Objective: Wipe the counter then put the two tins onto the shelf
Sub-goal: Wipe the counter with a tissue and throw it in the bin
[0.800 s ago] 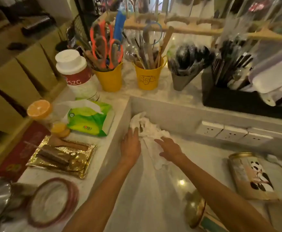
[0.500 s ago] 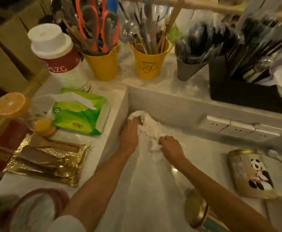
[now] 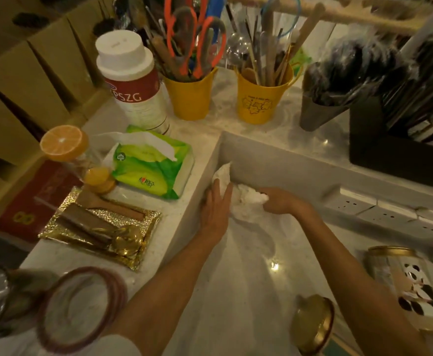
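Observation:
A crumpled white tissue (image 3: 245, 201) lies in the far left corner of the low marble counter (image 3: 249, 283). My left hand (image 3: 214, 214) rests flat on its left part, against the raised ledge wall. My right hand (image 3: 281, 201) is closed around the tissue's right part. A panda-printed tin (image 3: 405, 283) with a gold rim lies on its side at the right. A second gold-lidded tin (image 3: 313, 327) lies under my right forearm at the bottom, partly hidden.
The raised ledge (image 3: 184, 214) on the left carries a green tissue pack (image 3: 153, 170), a gold tray (image 3: 99, 227), an orange-topped jar (image 3: 63, 145) and a white bottle (image 3: 130, 80). Yellow utensil buckets (image 3: 261, 98) and a black caddy (image 3: 395, 155) stand behind. Wall sockets (image 3: 380, 209) line the back.
Both hands have pushed the tissue further into the corner and bunched it up. My right hand has closed on it. The camera moved closer and left.

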### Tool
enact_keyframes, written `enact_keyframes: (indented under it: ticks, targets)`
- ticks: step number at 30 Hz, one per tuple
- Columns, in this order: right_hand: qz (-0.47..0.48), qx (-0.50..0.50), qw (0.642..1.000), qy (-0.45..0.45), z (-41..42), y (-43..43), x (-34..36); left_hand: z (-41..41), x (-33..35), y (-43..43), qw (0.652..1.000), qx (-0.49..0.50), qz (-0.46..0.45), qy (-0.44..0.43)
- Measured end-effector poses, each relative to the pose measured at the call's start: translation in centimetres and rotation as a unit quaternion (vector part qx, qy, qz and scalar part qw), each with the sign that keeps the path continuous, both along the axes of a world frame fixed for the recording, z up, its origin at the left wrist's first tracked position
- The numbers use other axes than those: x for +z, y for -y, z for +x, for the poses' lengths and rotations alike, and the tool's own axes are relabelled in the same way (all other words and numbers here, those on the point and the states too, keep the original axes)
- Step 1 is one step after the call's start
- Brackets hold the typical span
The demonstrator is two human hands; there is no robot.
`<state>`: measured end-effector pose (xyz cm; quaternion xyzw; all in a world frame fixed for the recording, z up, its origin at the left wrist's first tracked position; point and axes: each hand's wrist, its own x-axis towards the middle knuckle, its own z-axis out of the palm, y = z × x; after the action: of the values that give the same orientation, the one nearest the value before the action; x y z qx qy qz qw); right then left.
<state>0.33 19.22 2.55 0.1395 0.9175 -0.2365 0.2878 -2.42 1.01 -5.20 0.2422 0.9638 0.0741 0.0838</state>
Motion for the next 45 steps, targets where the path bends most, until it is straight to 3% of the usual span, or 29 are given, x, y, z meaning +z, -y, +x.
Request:
enact_keyframes:
  ticks: [4, 7, 12, 15, 18, 21, 25, 27, 30, 31, 34, 36, 39, 41, 43, 45]
  targets:
    - [0.017, -0.175, 0.976, -0.129, 1.5, -1.7, 0.6, -0.5, -0.3, 0.0, 1.0, -0.007, -0.006, 0.021]
    - [-0.023, -0.241, 0.957, -0.161, 2.4, -1.8, 0.4, -0.9, -0.9, 0.2, 0.999, -0.008, -0.005, 0.038]
    - [-0.108, -0.401, 0.884, -0.216, 2.6, -2.4, -1.9, -0.4, -1.0, -0.6, 1.0, -0.011, 0.002, 0.016]
    - [-0.078, -0.345, 0.919, -0.177, 3.4, -2.0, -5.1, 0.8, -1.1, -1.5, 0.999, -0.008, 0.013, 0.042]
    - [0.032, -0.152, 0.98, -0.122, 4.9, -0.3, -8.6, 2.0, -1.8, -1.8, 0.996, -0.03, 0.004, 0.081]
    - [0.132, -0.019, 0.986, -0.099, 7.4, 1.8, -11.5, 3.3, -2.3, -1.3, 0.995, -0.038, -0.01, 0.088]
    - [0.13, -0.052, 0.975, -0.174, 8.8, 2.6, -11.7, 4.7, -2.6, -0.3, 0.993, -0.024, 0.014, 0.114]
    - [0.061, -0.166, 0.963, -0.202, 8.9, 2.8, -10.0, 5.7, -2.4, 0.7, 0.986, 0.009, 0.068, 0.152]
    - [-0.126, -0.36, 0.884, -0.269, 9.7, 3.0, -6.6, 7.2, -0.9, 2.7, 0.955, 0.053, 0.188, 0.225]
    - [-0.202, -0.421, 0.84, -0.275, 10.4, 3.2, -5.4, 7.9, -0.1, 3.4, 0.937, 0.058, 0.228, 0.26]
    - [-0.405, -0.592, 0.661, -0.221, 12.8, 5.7, -1.7, 11.9, 3.2, 5.6, 0.874, 0.022, 0.327, 0.358]
    - [-0.499, -0.613, 0.589, -0.166, 15.6, 8.6, 0.1, 15.6, 4.9, 7.5, 0.846, -0.003, 0.363, 0.39]
    - [-0.596, -0.59, 0.541, -0.064, 20.5, 14.4, 1.0, 21.3, 5.7, 11.5, 0.848, 0.0, 0.375, 0.375]
    - [-0.613, -0.555, 0.561, -0.017, 24.0, 19.0, 0.9, 25.0, 5.2, 15.0, 0.862, 0.053, 0.375, 0.337]
    - [-0.558, -0.477, 0.678, -0.022, 28.0, 23.4, -0.3, 28.6, 4.7, 18.8, 0.848, 0.156, 0.395, 0.316]
    - [-0.504, -0.311, 0.806, 0.007, 32.1, 27.1, -0.9, 31.9, 4.7, 22.9, 0.808, 0.255, 0.427, 0.315]
